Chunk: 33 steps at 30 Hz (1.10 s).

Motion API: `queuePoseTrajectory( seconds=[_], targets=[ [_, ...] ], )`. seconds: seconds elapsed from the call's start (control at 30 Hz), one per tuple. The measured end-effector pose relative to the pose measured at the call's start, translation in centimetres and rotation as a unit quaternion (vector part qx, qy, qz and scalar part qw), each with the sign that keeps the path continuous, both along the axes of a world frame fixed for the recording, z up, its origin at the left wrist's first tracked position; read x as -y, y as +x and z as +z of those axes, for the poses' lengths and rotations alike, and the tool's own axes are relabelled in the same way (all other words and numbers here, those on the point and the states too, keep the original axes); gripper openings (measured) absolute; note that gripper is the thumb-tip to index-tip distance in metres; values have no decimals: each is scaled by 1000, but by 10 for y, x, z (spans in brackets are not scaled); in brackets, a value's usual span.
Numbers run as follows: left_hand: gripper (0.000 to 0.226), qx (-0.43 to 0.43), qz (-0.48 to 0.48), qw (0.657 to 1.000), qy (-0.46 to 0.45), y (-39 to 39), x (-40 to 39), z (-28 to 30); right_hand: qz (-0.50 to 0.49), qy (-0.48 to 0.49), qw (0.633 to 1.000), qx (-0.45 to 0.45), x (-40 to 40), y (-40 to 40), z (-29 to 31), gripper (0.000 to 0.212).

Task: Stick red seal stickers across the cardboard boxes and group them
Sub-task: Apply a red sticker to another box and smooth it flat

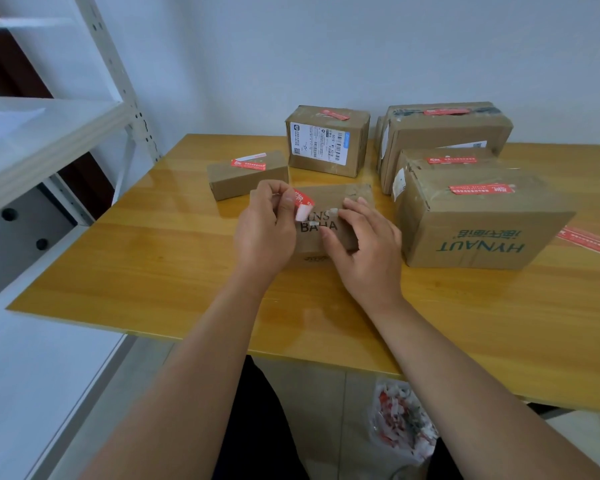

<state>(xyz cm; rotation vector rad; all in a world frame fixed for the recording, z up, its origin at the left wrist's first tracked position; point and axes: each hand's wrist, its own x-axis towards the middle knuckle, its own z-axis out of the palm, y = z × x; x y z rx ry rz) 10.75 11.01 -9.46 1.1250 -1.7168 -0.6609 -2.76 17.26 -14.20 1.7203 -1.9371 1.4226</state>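
**Sealing the flat box at the table's middle**

We work at a glossy wooden table [153,271], with a white metal shelving rack [49,126] standing at its left. The biggest carton, the HYNAUT box [482,233], sits on the right side with a red seal sticker [480,188] already across its top. Behind it, near the wall, lies a wide taped box [444,133], and between the two a lower box [447,161]; both carry red seals. At the back centre stands a box with a shipping label [326,143], sealed as well. To the left, a small long box [246,176] has a red strip across its upper face.

In front of us lies the flat printed box [329,216], the only one whose top shows no seal. Our right hand [364,251] rests on its near right part, fingers spread and lying on the cardboard. Our left hand [264,230] is raised just over the box's left end, thumb and forefinger pinching a partly peeled red sticker [303,204], its white backing curling downward.

A spare strip of red stickers [584,240] lies on the table to the right of the HYNAUT box. Under the table edge, a clear bag of scraps [402,420] sits on the floor.
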Motion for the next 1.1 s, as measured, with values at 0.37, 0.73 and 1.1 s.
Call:
queuePoseTrajectory(
  seconds=[0.37,0.73,1.1],
  targets=[
    [8,30,33,996,75,-4,13,17,-43,172,980,-91,7,-1,45,37],
    [15,76,91,988,101,-9,9,20,121,231,962,81,14,2,88,65],
    [21,17,69,990,123,0,12,16,106,297,930,190,29,-11,88,28]
  ],
)
